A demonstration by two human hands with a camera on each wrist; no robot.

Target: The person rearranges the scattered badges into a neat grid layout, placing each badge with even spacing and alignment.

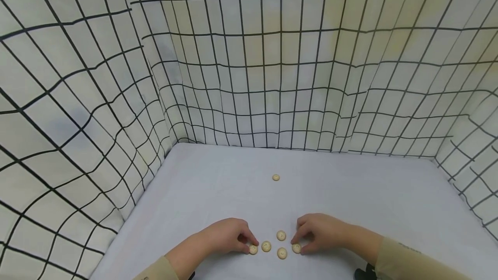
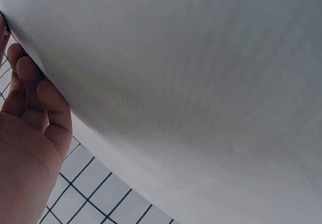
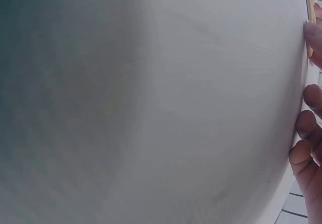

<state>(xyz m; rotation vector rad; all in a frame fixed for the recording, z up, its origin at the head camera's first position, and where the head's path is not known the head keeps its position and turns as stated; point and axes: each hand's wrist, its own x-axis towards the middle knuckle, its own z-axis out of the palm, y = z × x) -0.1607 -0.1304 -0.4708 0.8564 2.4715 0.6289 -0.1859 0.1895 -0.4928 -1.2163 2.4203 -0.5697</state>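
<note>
Pale wooden-looking round buttons lie on the white tabletop. At the left of the near group, my left hand (image 1: pixel 229 237) pinches one button (image 1: pixel 253 249) at its edges between thumb and finger, down at the table surface. My right hand (image 1: pixel 320 232) pinches another button (image 1: pixel 296 248) at the right end of the group. Between the hands sit a left-middle button (image 1: pixel 266 246), an upper button (image 1: pixel 281 235) and a lower button (image 1: pixel 282 253), all apart from one another. In the right wrist view, a thin pale edge (image 3: pixel 310 27) shows between the fingers.
One more button (image 1: pixel 276 177) lies farther back on the white table (image 1: pixel 218 180). White walls with a black grid (image 1: pixel 249 77) enclose the table at the back and sides. Something black (image 1: pixel 365 272) shows beneath the right sleeve at the near edge.
</note>
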